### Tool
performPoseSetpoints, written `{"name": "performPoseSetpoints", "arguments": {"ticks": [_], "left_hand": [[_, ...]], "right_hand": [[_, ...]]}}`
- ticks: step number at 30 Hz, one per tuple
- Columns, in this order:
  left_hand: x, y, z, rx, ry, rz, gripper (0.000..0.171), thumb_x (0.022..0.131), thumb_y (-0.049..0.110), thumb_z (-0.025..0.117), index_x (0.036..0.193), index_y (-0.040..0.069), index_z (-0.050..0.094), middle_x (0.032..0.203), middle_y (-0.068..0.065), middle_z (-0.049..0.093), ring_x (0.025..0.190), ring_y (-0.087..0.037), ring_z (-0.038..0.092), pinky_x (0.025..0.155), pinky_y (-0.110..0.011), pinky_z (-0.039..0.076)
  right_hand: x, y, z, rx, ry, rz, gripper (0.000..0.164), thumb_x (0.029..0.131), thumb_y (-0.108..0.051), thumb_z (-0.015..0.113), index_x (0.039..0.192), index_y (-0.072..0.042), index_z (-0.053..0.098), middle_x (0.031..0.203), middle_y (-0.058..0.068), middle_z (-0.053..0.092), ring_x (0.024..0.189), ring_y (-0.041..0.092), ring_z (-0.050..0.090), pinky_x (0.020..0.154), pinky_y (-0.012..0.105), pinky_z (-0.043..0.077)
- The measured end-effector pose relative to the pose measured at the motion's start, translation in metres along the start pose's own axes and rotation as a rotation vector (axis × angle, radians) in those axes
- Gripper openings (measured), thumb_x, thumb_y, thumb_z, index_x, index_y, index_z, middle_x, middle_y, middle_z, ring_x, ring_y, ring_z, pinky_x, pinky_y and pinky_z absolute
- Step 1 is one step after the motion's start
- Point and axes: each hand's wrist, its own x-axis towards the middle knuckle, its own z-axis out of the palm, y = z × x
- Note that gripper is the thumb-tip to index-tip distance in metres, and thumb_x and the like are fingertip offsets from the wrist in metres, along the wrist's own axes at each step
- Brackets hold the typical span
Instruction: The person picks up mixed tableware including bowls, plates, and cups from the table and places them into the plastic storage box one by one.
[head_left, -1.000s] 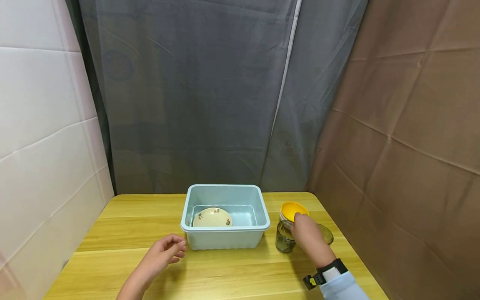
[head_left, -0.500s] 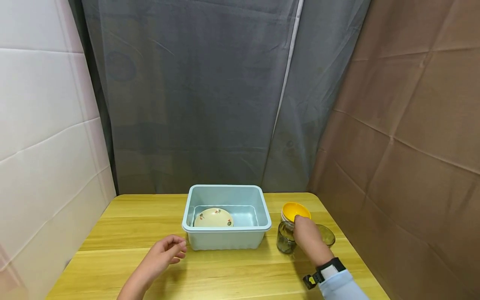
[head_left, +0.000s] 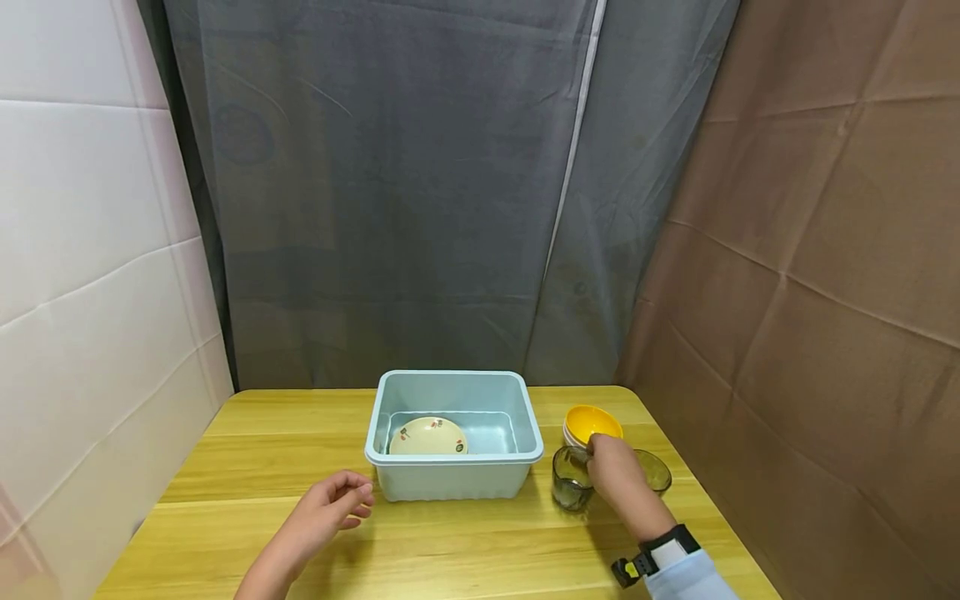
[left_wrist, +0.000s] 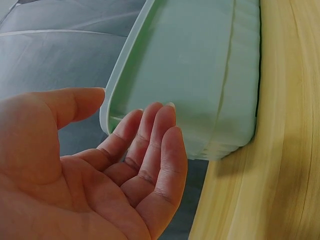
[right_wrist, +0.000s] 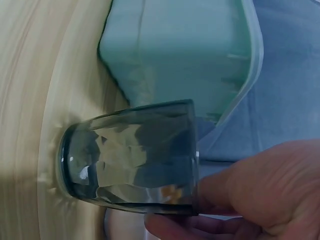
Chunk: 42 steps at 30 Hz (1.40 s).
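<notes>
Near the bench's right edge (head_left: 690,500), right hand (head_left: 618,475) pinching glass (head_left: 570,487)
Left hand (head_left: 321,518) loosely curved; only head view shows plate (head_left: 427,437) in tub (head_left: 453,482).

From the head, looks forward and down across the surface (head_left: 465,550), far enough back to take in the left hand (head_left: 322,510), the right hand (head_left: 613,468), the tub (head_left: 453,481) and the grey curtain (head_left: 397,192) behind. From the left wrist, looks from very close over the left hand toward the outside of the tub, rolled sideways, with the surface along the right edge. From the right wrist, looks just as closely past the right hand and the glass (right_wrist: 130,155) toward the tub, rolled the opposite way, with the surface along the left edge. Shares the tub across all three views, the glass between head and right wrist.
</notes>
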Motion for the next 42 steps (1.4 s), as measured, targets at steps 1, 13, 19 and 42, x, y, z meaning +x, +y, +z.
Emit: {"name": "performPoseSetpoints", "arguments": {"ticks": [1, 13, 19, 42], "left_hand": [[0.0, 0.0, 0.0, 0.002, -0.001, 0.0, 0.037, 0.114, 0.026, 0.064, 0.131, -0.007, 0.063, 0.113, -0.014, 0.072, 0.108, -0.033, 0.072, 0.094, -0.048, 0.063], [-0.001, 0.007, 0.002, 0.001, -0.04, 0.019, 0.038, 0.114, 0.026, 0.064, 0.131, -0.008, 0.063, 0.112, -0.012, 0.072, 0.107, -0.031, 0.072, 0.095, -0.049, 0.062], [0.002, 0.006, 0.01, 0.013, -0.069, 0.054, 0.034, 0.114, 0.023, 0.064, 0.128, -0.008, 0.063, 0.108, -0.008, 0.071, 0.105, -0.031, 0.072, 0.093, -0.051, 0.062], [0.009, 0.037, 0.065, 0.204, -0.093, 0.186, 0.021, 0.106, 0.025, 0.075, 0.11, 0.005, 0.073, 0.092, -0.003, 0.07, 0.085, -0.018, 0.064, 0.07, -0.032, 0.056]], "right_hand": [[-0.002, -0.001, -0.002, 0.015, -0.006, 0.006, 0.009, 0.092, 0.007, 0.067, 0.099, 0.003, 0.07, 0.088, 0.012, 0.07, 0.077, 0.028, 0.065, 0.071, 0.048, 0.058], [-0.033, -0.029, -0.017, 0.223, -0.084, -0.024, 0.012, 0.091, 0.003, 0.078, 0.096, -0.003, 0.068, 0.083, 0.004, 0.063, 0.07, 0.02, 0.058, 0.062, 0.039, 0.052], [-0.043, -0.05, -0.012, 0.397, -0.156, -0.06, 0.015, 0.087, 0.009, 0.075, 0.096, -0.002, 0.07, 0.077, 0.003, 0.062, 0.062, 0.017, 0.06, 0.056, 0.034, 0.055], [-0.052, -0.139, 0.021, 0.587, -0.26, -0.241, 0.015, 0.086, 0.008, 0.07, 0.098, -0.003, 0.069, 0.078, 0.001, 0.064, 0.066, 0.014, 0.063, 0.051, 0.027, 0.059]]}}
